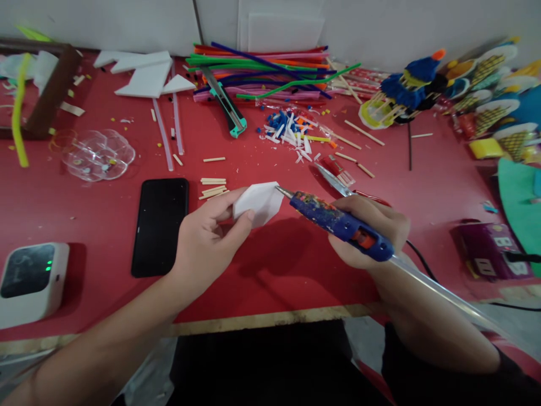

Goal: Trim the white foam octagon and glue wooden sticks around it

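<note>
My left hand [215, 231] pinches a small white foam board piece [260, 204] with angled corners, held above the red table. Wrapped round a blue hot glue gun [338, 223] is my right hand [372, 225]; a long clear glue stick [439, 293] runs out of the gun's back end. The metal nozzle meets or nearly meets the top right corner of the foam piece. Just behind my left hand lie several short wooden sticks [213, 181]. A pair of scissors [333, 179] rests beyond the glue gun, partly hidden by my right hand.
A black phone [159, 225] and a white device [34, 282] lie to the left. Behind are a cutter knife [224, 104], fuzzy coloured stems [262, 70], foam offcuts [146, 73] and scraps [291, 129]. Decorated crafts [409, 84] and a purple box [490, 248] stand at right.
</note>
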Demonstrator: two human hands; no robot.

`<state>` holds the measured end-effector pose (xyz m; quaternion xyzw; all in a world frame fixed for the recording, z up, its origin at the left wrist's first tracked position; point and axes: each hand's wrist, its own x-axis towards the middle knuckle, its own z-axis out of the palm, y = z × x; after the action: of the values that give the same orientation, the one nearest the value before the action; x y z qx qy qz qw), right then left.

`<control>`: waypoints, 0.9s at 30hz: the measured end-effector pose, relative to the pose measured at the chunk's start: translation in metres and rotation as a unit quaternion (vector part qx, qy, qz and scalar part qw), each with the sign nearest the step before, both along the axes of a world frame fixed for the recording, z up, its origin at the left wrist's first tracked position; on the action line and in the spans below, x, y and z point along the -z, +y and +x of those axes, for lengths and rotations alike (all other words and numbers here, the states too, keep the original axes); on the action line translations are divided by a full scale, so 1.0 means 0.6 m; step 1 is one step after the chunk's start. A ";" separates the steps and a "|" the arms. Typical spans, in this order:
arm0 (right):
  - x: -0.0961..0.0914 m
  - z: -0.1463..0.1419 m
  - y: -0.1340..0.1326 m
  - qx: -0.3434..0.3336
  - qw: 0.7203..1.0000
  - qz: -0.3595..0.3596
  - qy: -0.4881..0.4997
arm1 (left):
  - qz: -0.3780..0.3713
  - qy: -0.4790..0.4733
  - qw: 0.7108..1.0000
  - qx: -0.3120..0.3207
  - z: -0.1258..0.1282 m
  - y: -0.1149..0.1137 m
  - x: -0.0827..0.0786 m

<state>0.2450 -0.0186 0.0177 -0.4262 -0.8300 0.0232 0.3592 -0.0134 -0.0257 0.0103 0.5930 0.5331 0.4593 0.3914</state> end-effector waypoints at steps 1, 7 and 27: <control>0.000 0.000 0.000 -0.002 1.000 0.003 0.001 | 0.000 -0.001 1.000 0.003 0.000 0.000 0.000; 0.004 -0.001 -0.001 0.003 1.000 0.010 0.002 | 0.015 0.020 1.000 0.009 0.000 -0.003 -0.004; -0.027 -0.034 0.031 0.003 0.982 -0.072 -0.177 | 0.042 -0.378 0.882 -0.278 -0.039 0.078 -0.030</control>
<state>0.2249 0.0000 0.0340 -0.4508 -0.8753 0.0061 0.1750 -0.0367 0.0209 0.0281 0.2178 0.4678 0.7607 0.3937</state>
